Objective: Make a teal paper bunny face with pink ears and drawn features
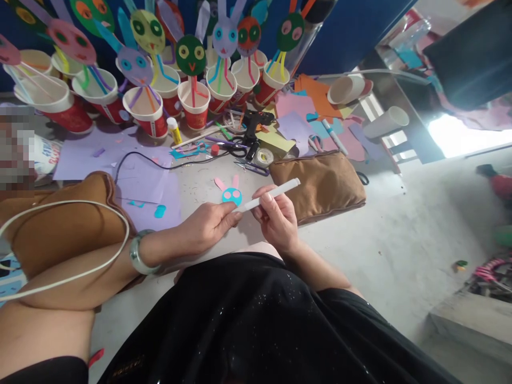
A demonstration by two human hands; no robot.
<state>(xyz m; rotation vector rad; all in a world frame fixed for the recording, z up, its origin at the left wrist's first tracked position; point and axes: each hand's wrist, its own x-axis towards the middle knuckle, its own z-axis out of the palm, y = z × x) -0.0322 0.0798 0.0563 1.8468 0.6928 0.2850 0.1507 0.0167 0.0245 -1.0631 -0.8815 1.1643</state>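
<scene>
My right hand is closed around a white marker, which slants up to the right. My left hand, with a pale green bangle at the wrist, has its thumb and fingers pinched at the marker's lower left end. Just past those fingertips is a blue paper rabbit face with pink eyes and pink ears. Its lower edge is partly hidden by the left hand, and I cannot tell whether the fingers touch it.
Red paper cups holding paper rabbit heads line the back. A black glue gun, tape roll, glue stick and paper scraps lie in front. Brown cushions flank the workspace; a white cable loops over my left arm.
</scene>
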